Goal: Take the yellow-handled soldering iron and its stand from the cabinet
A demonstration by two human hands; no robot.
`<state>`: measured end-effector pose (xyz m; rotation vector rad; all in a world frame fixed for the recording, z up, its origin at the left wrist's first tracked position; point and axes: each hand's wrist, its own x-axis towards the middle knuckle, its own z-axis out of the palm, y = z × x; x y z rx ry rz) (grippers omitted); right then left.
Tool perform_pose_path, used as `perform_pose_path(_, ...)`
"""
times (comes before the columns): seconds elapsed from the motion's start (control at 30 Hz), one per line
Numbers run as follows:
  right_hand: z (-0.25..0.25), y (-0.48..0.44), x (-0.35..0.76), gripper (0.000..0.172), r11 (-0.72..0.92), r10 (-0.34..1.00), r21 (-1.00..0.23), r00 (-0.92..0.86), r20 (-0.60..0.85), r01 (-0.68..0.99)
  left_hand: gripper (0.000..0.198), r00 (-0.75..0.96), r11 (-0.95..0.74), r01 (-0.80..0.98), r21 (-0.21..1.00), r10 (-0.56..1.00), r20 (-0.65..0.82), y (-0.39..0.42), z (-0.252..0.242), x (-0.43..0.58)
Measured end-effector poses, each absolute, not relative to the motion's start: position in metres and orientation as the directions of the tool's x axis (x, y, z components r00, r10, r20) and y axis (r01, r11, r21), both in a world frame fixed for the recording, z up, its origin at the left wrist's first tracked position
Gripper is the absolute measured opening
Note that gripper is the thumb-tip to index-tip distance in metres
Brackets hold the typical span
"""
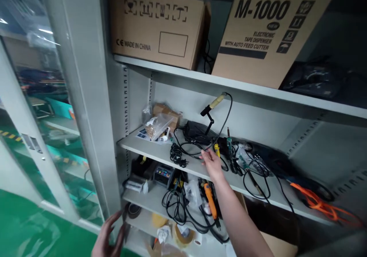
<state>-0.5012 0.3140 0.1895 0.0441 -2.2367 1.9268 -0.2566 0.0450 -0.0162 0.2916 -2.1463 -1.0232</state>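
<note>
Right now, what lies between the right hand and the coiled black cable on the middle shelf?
Only bare shelf separates right hand and coiled black cable, head view.

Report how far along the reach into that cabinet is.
Done: the cabinet is open and the right hand is on the middle shelf, among black cables. In hand: nothing gripped; its open fingers hover by the soldering station. The left hand is low by the cabinet frame. Left: every tool lies untouched.

dim shelves, blurred edges (door glare)
</note>
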Motion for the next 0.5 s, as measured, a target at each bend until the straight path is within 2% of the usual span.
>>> perform_pose_path(0.03,0.192,0.312,-0.506,0.077,0.072,0.065,-0.990,-0.990,0.127,-0.122,0.028,-0.709,0.739,0.206,0.641,-0.339,0.619,0.056,0.004,-0.279)
perform_pose_path(0.1,0.196,0.310,-0.511,0.066,-0.037,0.052,-0.990,-0.990,0.131,-0.133,0.028,-0.684,0.767,0.359,0.532,-0.172,0.709,0.075,0.054,-0.320)
perform_pose_path(0.17,0.199,0.314,-0.513,0.062,-0.079,0.128,-0.977,-0.974,0.189,-0.200,0.033,-0.612,0.777,0.497,0.386,-0.001,0.791,0.092,0.104,-0.357)
perform_pose_path(0.23,0.204,0.321,-0.513,0.062,-0.081,0.220,-0.960,-0.944,0.247,-0.270,0.041,-0.590,0.795,0.534,0.287,0.107,0.800,0.105,0.141,-0.389)
perform_pose_path(0.33,0.215,0.331,-0.510,0.060,-0.090,0.296,-0.944,-0.914,0.278,-0.316,0.041,-0.622,0.827,0.523,0.204,0.208,0.755,0.112,0.163,-0.426)
perform_pose_path(0.5,0.239,0.339,-0.499,0.054,-0.215,0.395,-0.879,-0.861,0.321,-0.427,0.021,-0.627,0.806,0.563,0.184,0.271,0.730,0.095,0.157,-0.453)
